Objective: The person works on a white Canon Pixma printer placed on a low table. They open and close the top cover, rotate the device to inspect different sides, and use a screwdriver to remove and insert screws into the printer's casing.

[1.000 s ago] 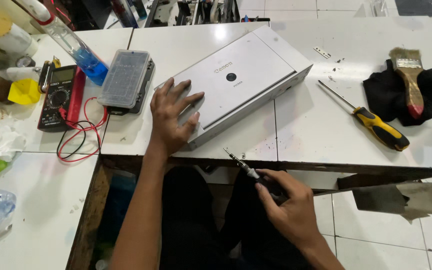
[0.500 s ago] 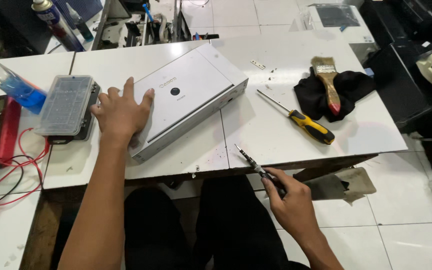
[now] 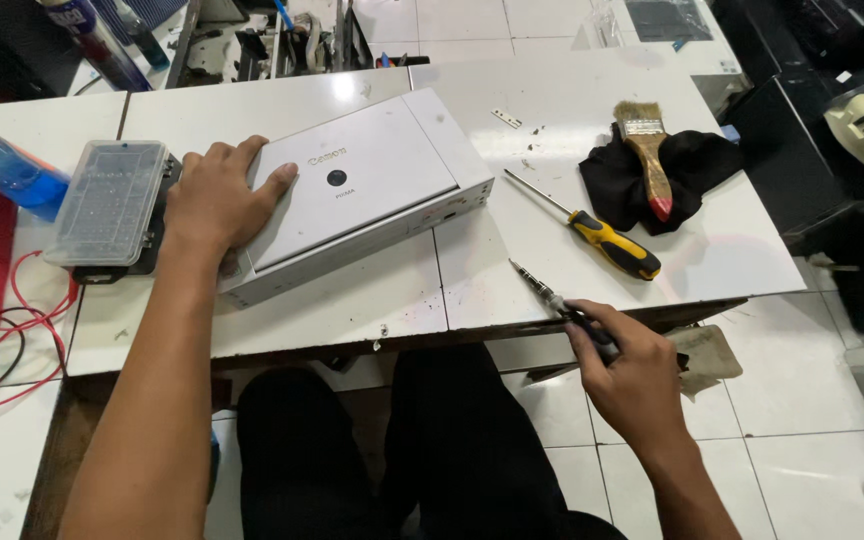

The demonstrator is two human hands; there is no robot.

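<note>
A white flat printer (image 3: pixel 372 185) lies at an angle on the white table (image 3: pixel 552 120). My left hand (image 3: pixel 217 195) rests flat on its left end, fingers spread. My right hand (image 3: pixel 632 375) is at the table's front edge and grips a dark-handled screwdriver (image 3: pixel 552 300) whose metal tip points up and left over the tabletop.
A yellow-and-black screwdriver (image 3: pixel 597 235) lies right of the printer. A paintbrush (image 3: pixel 649 165) rests on a black cloth (image 3: pixel 687 175). A clear plastic parts box (image 3: pixel 107 200) sits left of my left hand, with a blue-filled bottle (image 3: pixel 7 165), a red meter and red leads (image 3: pixel 12 330) farther left.
The view has shifted right and closer. My right hand has risen with the dark screwdriver from below the table to its front edge. My left hand stays on the printer.
</note>
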